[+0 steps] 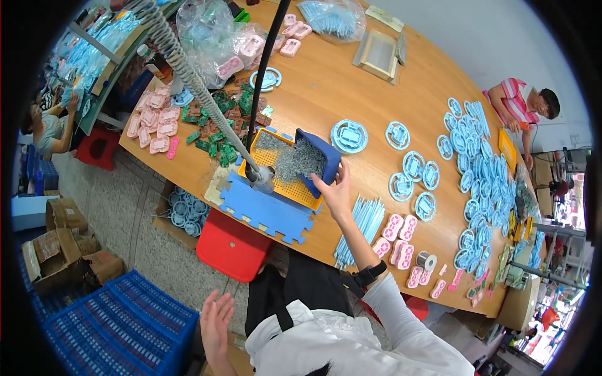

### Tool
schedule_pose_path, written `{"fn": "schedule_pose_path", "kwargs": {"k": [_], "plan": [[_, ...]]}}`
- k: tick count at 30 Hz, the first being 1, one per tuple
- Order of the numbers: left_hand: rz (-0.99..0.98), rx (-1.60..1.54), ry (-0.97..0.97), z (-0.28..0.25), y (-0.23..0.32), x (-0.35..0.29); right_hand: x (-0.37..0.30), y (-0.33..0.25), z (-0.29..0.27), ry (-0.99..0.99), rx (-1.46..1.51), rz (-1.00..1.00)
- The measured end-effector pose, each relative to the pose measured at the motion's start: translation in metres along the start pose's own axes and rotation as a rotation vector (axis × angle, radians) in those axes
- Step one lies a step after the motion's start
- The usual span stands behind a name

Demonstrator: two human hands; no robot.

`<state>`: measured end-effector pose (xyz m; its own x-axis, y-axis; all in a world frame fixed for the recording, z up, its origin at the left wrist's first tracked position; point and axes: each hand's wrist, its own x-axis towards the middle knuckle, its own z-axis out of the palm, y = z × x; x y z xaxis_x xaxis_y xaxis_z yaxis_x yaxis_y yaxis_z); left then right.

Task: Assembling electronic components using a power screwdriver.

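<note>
My right hand (pixel 335 191) grips the near right edge of a dark blue plastic bin (pixel 329 147), thumb on one side and fingers round the wall. The bin lies tilted in a yellow perforated basket (pixel 308 198), its mouth facing left. A heap of small grey metal pieces, apparently screws (pixel 291 163), spreads from the bin into the basket. Low on the left, away from the table, my left hand (pixel 216 323) hangs with fingers spread and nothing in it. A blue foam mat (pixel 266 205) lies in front of the basket.
A hanging tool (pixel 263 178) on a coiled spring (pixel 188 75) crosses over the basket. Green circuit boards (pixel 219 125) and pink shells (pixel 153 119) lie left; blue rings (pixel 414 166) and sticks (pixel 364 225) right. A red stool (pixel 232 244) stands below. A co-worker (pixel 517 106) sits far right.
</note>
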<state>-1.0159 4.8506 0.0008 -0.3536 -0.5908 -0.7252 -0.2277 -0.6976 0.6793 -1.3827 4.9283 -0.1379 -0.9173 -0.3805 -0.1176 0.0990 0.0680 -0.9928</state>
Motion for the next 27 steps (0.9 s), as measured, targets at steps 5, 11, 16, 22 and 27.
{"fn": "schedule_pose_path", "kwargs": {"k": [5, 11, 16, 22, 27], "plan": [[0.011, -0.007, 0.003, 0.004, 0.002, 0.003, 0.009, 0.004, -0.015, 0.042, 0.399, 0.456], [0.017, -0.005, 0.009, 0.015, 0.006, 0.004, 0.021, 0.023, -0.041, -0.160, 0.887, 0.749], [0.018, -0.014, 0.033, 0.024, 0.009, 0.006, 0.061, 0.021, -0.035, -0.262, 0.947, 0.729], [-0.020, -0.094, 0.164, 0.033, 0.008, 0.003, 0.173, 0.027, 0.006, -0.240, 0.996, 0.555], [0.037, -0.139, 0.233, 0.020, -0.010, -0.014, 0.281, 0.083, 0.055, -0.084, 0.891, 0.554]]}}
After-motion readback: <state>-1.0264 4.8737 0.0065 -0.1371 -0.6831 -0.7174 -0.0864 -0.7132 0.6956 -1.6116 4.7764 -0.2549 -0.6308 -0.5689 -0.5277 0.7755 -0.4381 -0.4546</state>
